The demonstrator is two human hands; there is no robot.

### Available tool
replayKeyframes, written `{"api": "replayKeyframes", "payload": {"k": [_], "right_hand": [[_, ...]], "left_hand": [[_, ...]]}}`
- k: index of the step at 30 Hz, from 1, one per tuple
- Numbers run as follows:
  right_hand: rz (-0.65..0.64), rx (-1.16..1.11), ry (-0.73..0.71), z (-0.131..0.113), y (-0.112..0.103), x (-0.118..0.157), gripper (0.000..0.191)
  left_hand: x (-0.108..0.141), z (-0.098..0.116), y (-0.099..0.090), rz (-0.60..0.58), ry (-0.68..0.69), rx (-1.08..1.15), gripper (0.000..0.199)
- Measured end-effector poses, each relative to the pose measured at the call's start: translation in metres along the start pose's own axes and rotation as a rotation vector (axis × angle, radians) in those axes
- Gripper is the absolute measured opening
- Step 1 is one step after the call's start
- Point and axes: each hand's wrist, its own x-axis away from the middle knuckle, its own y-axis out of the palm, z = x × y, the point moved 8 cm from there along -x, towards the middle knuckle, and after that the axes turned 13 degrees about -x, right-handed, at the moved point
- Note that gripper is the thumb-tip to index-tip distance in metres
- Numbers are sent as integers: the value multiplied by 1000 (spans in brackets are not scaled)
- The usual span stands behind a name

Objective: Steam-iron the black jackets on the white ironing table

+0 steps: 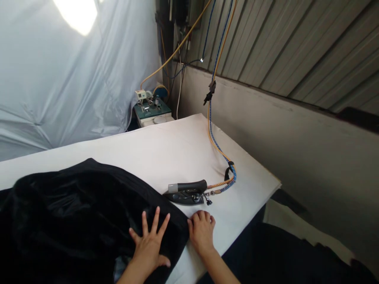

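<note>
A large black cloth [74,213], shiny in places, covers the left part of the white-topped table [142,154]. My left hand [149,244] lies flat on it with the fingers spread wide. At the cloth's right corner, my right hand [202,232] has its fingers curled down, and the thumb side meets the edge; the fingertips are partly hidden. Just beyond both hands, a dark steam iron [186,192] with a grey-tipped handle rests on the table, close to the cloth's far edge.
Orange and blue hoses [211,118] run from the iron up past the wall [251,114]. Behind the table stands a green-topped unit [152,110] with gauges and fittings. A pale sheet [74,79] hangs at the left. Dark material [284,252] lies at the lower right, beyond the table edge.
</note>
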Motion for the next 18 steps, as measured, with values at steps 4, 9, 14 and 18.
{"api": "replayKeyframes", "payload": {"k": [4, 9, 14, 18], "right_hand": [[-29, 8, -66, -1, 4, -4, 20], [29, 62, -22, 15, 8, -16, 18], [57, 69, -40, 20, 9, -15, 23], [68, 80, -30, 21, 13, -9, 24]], "left_hand": [[15, 29, 0, 46, 231, 43, 108], [31, 47, 13, -42, 166, 106, 108], [33, 48, 17, 139, 133, 146, 74], [26, 50, 34, 215, 206, 190, 59]]}}
